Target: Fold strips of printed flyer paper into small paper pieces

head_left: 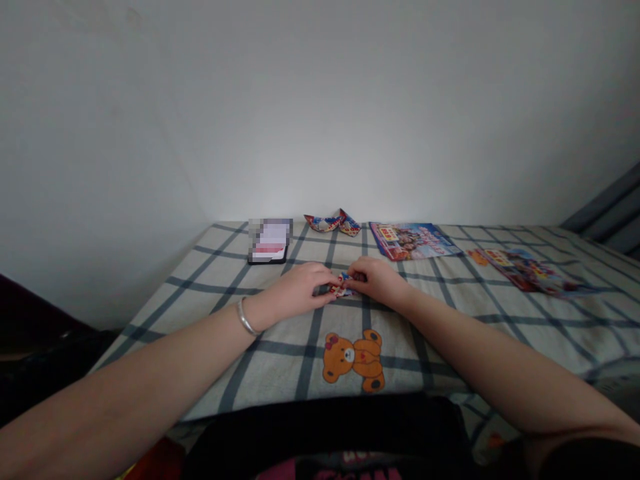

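Between my two hands is a small folded piece of printed paper (342,285), red, white and blue, lying low over the checked tablecloth. My left hand (303,287) reaches in from the left with fingers closed on the paper's left side; a silver bangle circles that wrist. From the right, my right hand (375,279) pinches the paper's other side with curled fingers. Much of the paper is covered by my fingertips, so its exact folded shape cannot be made out.
Against the wall lie folded paper pieces (333,222). A phone (271,241) stands tilted at the back left. Two printed flyers, one nearer the wall (415,241) and one further right (533,271), lie on the checked cloth (270,373), which bears a teddy bear print (354,360).
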The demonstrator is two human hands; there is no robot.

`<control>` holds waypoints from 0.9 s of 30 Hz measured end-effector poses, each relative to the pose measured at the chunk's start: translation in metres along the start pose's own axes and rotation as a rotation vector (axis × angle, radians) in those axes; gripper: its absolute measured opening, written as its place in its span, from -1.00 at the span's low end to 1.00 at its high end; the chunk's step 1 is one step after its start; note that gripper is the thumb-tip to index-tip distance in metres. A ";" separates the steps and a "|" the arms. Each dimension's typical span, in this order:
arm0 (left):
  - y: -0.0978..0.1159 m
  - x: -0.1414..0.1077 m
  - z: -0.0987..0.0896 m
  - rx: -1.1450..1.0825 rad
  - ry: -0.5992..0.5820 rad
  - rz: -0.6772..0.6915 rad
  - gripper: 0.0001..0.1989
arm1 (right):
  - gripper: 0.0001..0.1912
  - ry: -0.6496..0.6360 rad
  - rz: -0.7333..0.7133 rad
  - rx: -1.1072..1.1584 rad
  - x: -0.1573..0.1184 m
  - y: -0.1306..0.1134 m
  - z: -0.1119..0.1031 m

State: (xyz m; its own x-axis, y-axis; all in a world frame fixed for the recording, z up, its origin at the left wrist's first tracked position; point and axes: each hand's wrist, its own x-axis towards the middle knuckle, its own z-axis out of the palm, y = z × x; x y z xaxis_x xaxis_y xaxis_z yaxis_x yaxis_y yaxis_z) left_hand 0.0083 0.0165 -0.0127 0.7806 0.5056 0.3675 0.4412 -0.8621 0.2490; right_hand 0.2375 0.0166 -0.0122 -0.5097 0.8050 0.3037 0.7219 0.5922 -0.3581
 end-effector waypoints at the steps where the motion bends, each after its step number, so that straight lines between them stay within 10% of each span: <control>1: 0.000 0.000 0.001 0.001 0.003 0.003 -0.79 | -0.90 0.004 0.004 -0.001 0.000 0.000 0.000; 16: -0.004 -0.004 -0.007 0.136 -0.025 0.090 -0.83 | -0.86 -0.017 0.173 0.138 -0.001 -0.004 -0.002; 27: -0.002 -0.002 -0.009 0.126 -0.011 0.098 -0.84 | -0.79 0.005 0.001 -0.020 -0.006 -0.002 -0.004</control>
State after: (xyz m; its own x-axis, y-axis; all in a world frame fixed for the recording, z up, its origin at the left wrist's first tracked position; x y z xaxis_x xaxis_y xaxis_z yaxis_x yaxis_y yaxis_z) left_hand 0.0018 0.0175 -0.0060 0.8268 0.4194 0.3749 0.4146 -0.9047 0.0977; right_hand 0.2415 0.0104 -0.0100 -0.5065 0.8054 0.3078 0.7317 0.5904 -0.3408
